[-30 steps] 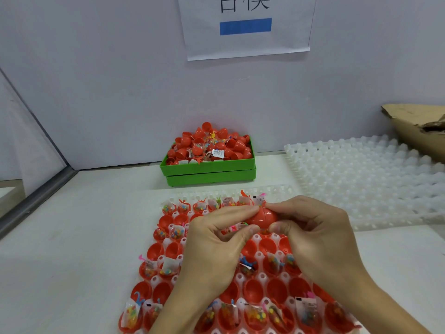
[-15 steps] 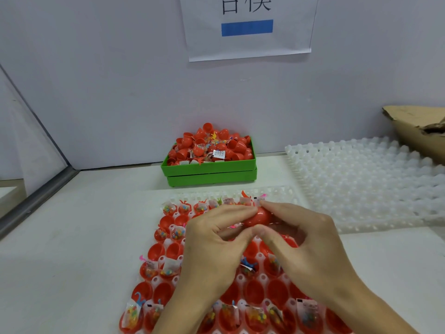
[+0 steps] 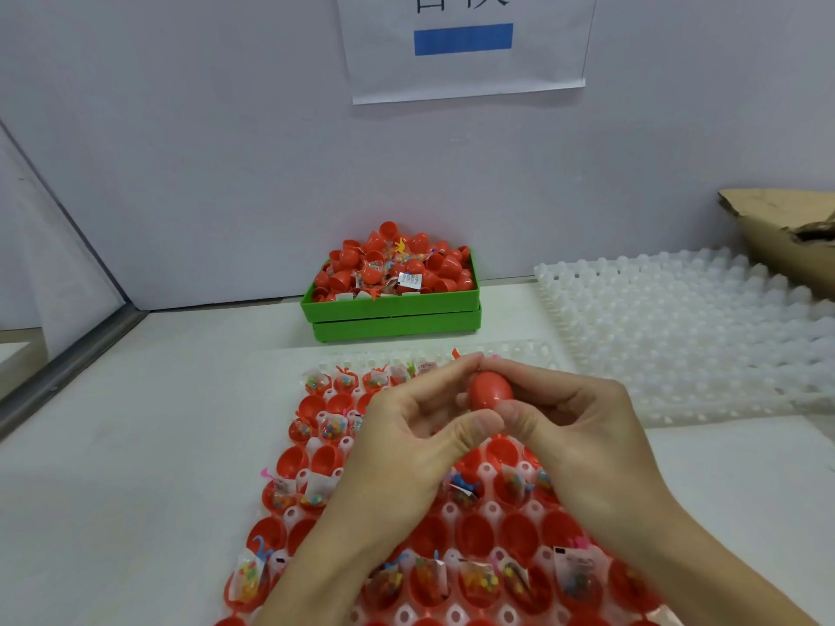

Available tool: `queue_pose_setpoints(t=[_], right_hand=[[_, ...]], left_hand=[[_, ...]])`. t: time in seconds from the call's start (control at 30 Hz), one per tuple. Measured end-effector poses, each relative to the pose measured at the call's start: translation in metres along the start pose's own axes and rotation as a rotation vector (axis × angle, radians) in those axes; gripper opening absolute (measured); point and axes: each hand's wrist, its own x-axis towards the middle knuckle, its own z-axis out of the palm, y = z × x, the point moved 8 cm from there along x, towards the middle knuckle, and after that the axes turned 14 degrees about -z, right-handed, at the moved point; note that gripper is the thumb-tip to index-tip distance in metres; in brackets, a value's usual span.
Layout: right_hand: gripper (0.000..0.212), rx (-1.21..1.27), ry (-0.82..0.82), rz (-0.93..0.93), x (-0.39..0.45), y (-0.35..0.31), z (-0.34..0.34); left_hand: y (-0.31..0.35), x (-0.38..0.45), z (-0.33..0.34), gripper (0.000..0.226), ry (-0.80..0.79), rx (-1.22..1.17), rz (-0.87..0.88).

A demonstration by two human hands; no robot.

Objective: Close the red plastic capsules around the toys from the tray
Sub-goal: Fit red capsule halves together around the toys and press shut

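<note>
Pinching one red capsule (image 3: 490, 390) between both hands above the tray (image 3: 533, 350), my left hand (image 3: 406, 449) and right hand (image 3: 583, 426) curl thumbs and forefingers round it; I judge the halves are being pressed together, near seated. Next, set it down and take another toy-filled half (image 3: 479, 580) from the tray, short of the green bin (image 3: 393, 316)

My station at a packing or assembly workshop: a plain white counter (image 3: 135, 445) boxed in by bare partition walls (image 3: 203, 151), a printed paper sign (image 3: 465, 42) overhead, a green bin (image 3: 393, 309) heaped with red capsule halves (image 3: 393, 264), stacked white cell trays (image 3: 687, 336), and a torn cardboard box (image 3: 786, 237).
</note>
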Motion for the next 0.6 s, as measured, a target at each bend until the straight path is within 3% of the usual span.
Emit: queue_pose_setpoints(t=[0.13, 0.37, 0.6], right_hand=[[0.031, 0.048, -0.053, -0.039, 0.0, -0.004, 0.004], [0.028, 0.026, -0.051, -0.082, -0.003, -0.002, 0.007], [0.034, 0.092, -0.074, -0.037, -0.002, 0.007, 0.007]], left_hand=[[-0.006, 0.002, 0.002, 0.05, -0.044, -0.197, -0.053], [-0.004, -0.003, -0.006, 0.053, 0.129, -0.128, -0.023], [-0.005, -0.001, -0.006, 0.047, 0.13, -0.101, -0.019]])
